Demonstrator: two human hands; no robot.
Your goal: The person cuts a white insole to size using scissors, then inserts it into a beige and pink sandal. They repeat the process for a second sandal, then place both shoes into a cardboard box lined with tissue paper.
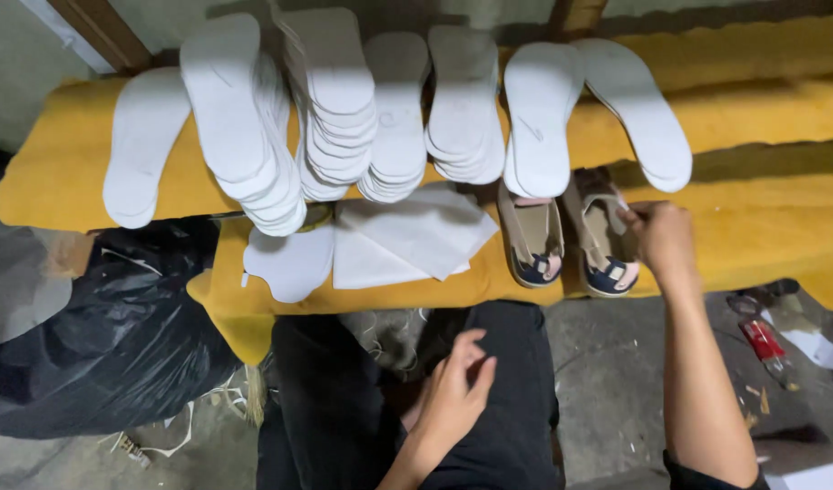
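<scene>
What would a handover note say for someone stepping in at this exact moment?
Right hand: fingers on the right one of two beige-strapped sandals with navy soles, toes toward the wearer, on the yellow padded bench.
Left hand: empty, open, low over the dark trousered lap.
Stacks of white foam insoles fan across the bench; white sheets lie beside the sandals.
Done: both sandals set side by side. Left: cannot tell.

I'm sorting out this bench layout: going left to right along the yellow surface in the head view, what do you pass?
Single white insole → stacks of white insoles → white paper sheets → left sandal → right sandal → right hand touching that sandal.
</scene>
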